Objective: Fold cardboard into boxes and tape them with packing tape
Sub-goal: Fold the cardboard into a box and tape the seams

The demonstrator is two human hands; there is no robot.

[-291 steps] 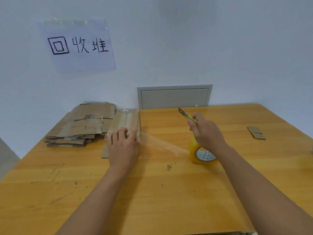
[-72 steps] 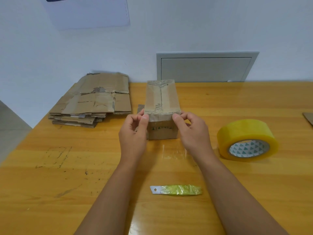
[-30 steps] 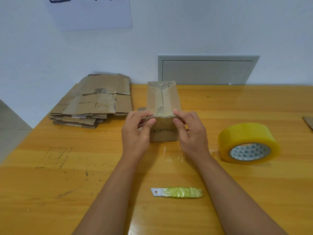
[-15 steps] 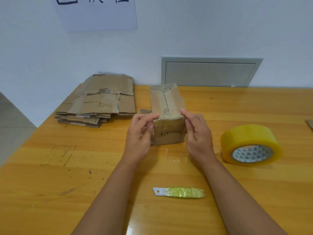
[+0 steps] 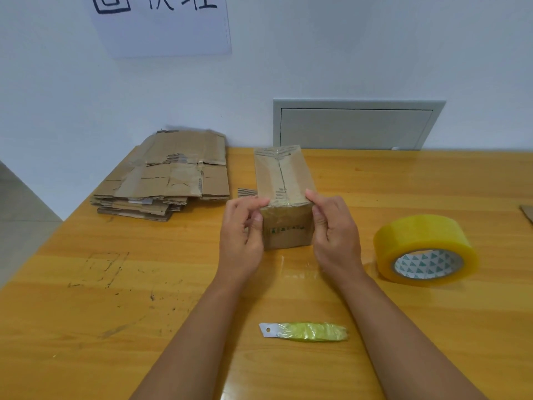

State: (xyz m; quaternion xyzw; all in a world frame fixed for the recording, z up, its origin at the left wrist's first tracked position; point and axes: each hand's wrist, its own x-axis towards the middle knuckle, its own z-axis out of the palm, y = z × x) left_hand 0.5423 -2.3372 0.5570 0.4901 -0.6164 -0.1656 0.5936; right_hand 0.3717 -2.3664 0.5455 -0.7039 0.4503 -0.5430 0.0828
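A small brown cardboard box [image 5: 284, 180] stands on the wooden table [image 5: 115, 313], its top seam covered with clear tape. My left hand [image 5: 240, 235] grips the box's near left corner, thumb on the front face and fingers over the top edge. My right hand [image 5: 334, 235] grips the near right corner the same way. A roll of yellowish packing tape [image 5: 425, 252] lies on its side to the right. A blade with a yellow-green wrapped handle [image 5: 304, 331] lies near me between my forearms.
A stack of flattened cardboard [image 5: 164, 180] lies at the back left of the table. A grey wall panel [image 5: 357, 125] is behind the box. A paper sign [image 5: 161, 24] hangs on the wall. A cardboard scrap [image 5: 527, 212] shows at the right edge.
Since half a second ago my hands have stayed at the box's near corners, with the thumbs moved a little down the front face. The box, tape roll and blade have not moved.
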